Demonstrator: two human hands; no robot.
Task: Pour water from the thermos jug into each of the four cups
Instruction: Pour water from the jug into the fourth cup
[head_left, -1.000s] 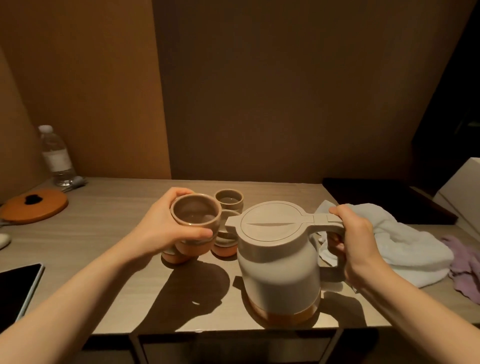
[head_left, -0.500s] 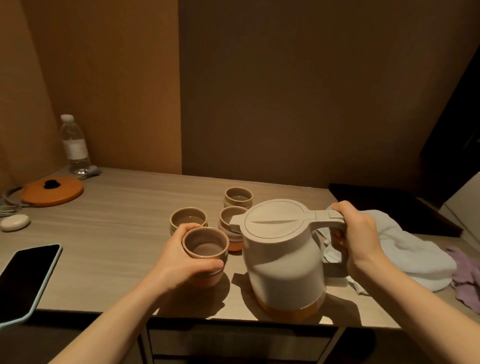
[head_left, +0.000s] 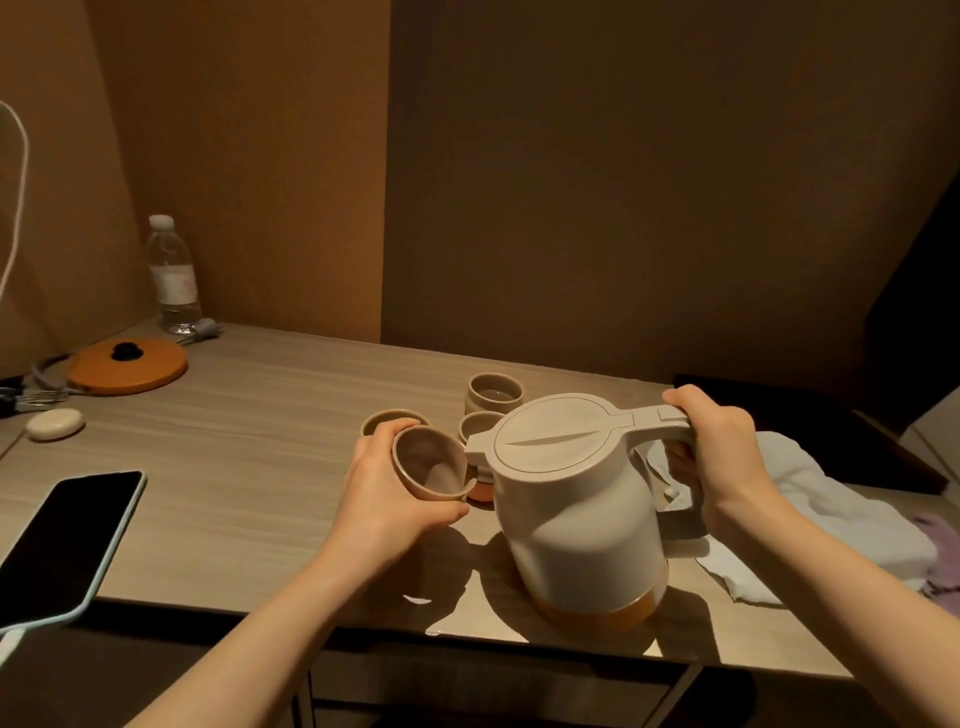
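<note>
A beige thermos jug (head_left: 576, 514) with an orange base stands near the table's front edge, lid closed. My right hand (head_left: 719, 457) grips its handle. My left hand (head_left: 384, 493) holds a beige cup (head_left: 428, 467) tilted toward the jug, its rim close beside the jug's spout. Three more cups stand behind: one (head_left: 389, 418) just behind my left hand, one (head_left: 478, 423) partly hidden by the jug, one (head_left: 493, 391) farthest back.
A phone (head_left: 62, 543) lies at the front left. An orange round lid (head_left: 127, 364), a soap-like oval (head_left: 54, 423) and a water bottle (head_left: 172, 275) sit at the back left. A white towel (head_left: 831, 499) and purple cloth (head_left: 943, 561) lie right of the jug.
My left hand took the cup off the stack, lowered it toward the table, then lifted and tilted it toward the jug's spout. My right hand kept its grip on the handle.
</note>
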